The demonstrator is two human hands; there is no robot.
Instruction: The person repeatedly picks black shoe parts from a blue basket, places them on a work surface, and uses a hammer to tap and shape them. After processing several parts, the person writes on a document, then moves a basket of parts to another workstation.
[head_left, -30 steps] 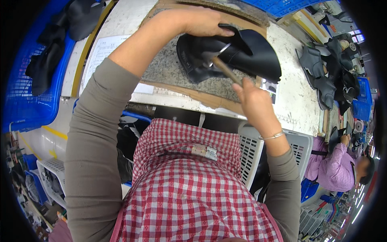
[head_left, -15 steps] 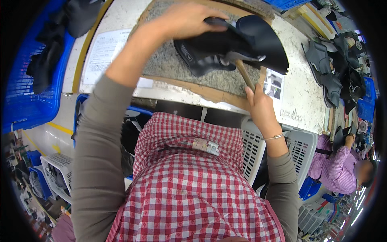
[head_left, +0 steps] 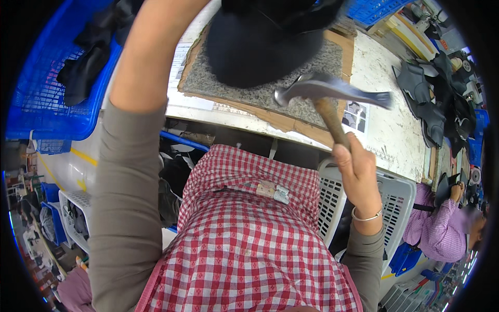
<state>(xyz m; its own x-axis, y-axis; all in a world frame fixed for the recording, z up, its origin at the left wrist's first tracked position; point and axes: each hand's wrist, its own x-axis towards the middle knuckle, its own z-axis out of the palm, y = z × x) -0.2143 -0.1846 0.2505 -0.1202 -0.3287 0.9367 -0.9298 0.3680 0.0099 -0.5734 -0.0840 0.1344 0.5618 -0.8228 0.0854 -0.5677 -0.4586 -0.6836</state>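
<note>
My right hand [head_left: 358, 174] is closed round the wooden handle of a claw hammer [head_left: 332, 88], its metal head raised over the right front of a grey stone slab [head_left: 328, 58]. Large black leather shoe-upper pieces [head_left: 260, 52], blurred by motion, hang over the slab's back and left and run past the upper edge. My left forearm [head_left: 143, 78] reaches up on their left; the left hand itself is beyond the picture's top, so its grip is hidden.
The slab lies on brown board on a white worktable [head_left: 395, 135]. To the left is a blue basket [head_left: 86, 122] with black pieces. More black leather parts [head_left: 431, 122] lie at right. Grey baskets [head_left: 392, 208] stand below the table. A co-worker in a checked shirt [head_left: 442, 239] sits at far right.
My left arm has swung up and out of view at the hand, and the black pieces have shifted up and left. The hammer, formerly down against them, is now lifted clear and turned.
</note>
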